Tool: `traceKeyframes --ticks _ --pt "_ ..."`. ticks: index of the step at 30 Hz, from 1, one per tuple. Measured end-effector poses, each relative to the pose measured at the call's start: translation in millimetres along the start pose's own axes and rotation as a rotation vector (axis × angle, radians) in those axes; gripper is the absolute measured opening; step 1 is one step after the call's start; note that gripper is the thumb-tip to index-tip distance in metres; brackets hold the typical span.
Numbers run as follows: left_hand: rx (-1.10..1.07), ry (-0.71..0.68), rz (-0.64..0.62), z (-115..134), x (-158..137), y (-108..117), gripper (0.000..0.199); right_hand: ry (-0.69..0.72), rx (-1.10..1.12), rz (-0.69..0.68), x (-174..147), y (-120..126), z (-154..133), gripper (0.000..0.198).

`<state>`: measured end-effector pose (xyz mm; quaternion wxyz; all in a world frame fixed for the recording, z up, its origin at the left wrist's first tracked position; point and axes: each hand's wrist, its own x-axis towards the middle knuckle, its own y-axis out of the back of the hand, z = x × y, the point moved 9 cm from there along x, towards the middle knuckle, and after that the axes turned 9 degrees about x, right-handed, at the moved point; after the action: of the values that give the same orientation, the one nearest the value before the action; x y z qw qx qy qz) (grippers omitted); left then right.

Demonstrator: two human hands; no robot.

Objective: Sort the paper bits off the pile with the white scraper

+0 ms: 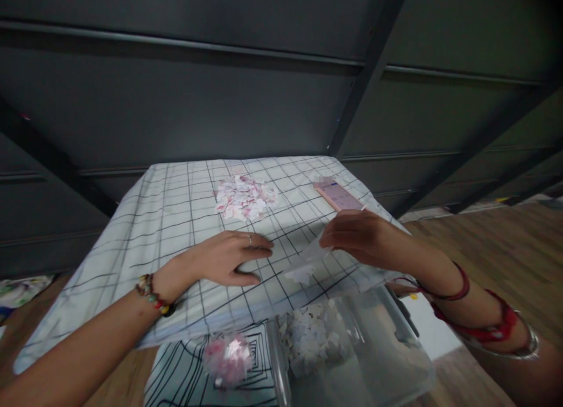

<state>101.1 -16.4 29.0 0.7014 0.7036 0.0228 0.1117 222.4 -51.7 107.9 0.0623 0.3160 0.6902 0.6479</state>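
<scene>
My right hand [356, 234] pinches the top of a small clear plastic bag [308, 259] over the checked cloth. White flakes, apparently paper, lie in the bag's lower end. My left hand [233, 255] rests on the cloth to the left of the bag, fingers stretched out and holding nothing. Beyond it lies a loose pile of white and pink paper flakes [246, 197]. Just past my right hand is a pink phone [338, 194] with its screen lit.
The white checked cloth [176, 219] covers a table against dark panels [197, 102]. Below the near edge, a clear plastic box [391, 348] holds white flakes [312, 336]. Left of it, a clear bag of pink and white pieces [229, 357] sits on patterned fabric [176, 375].
</scene>
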Motion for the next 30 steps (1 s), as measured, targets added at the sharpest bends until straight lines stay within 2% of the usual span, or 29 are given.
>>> traceKeyframes --ticks 7,14,20,30 --pt "-0.024 -0.041 -0.020 6 2 -4 0.051 -0.063 -0.131 0.068 -3 1 -1 0.021" --pt "-0.028 -0.033 -0.034 5 2 -6 0.051 -0.026 -0.191 0.112 -11 6 -29 0.024" --pt "-0.031 -0.061 -0.004 7 2 -4 0.050 -0.046 -0.237 0.091 -20 12 -52 0.034" --pt "-0.028 -0.101 -0.008 16 5 -9 0.052 -0.106 -0.185 0.077 -39 12 -64 0.031"
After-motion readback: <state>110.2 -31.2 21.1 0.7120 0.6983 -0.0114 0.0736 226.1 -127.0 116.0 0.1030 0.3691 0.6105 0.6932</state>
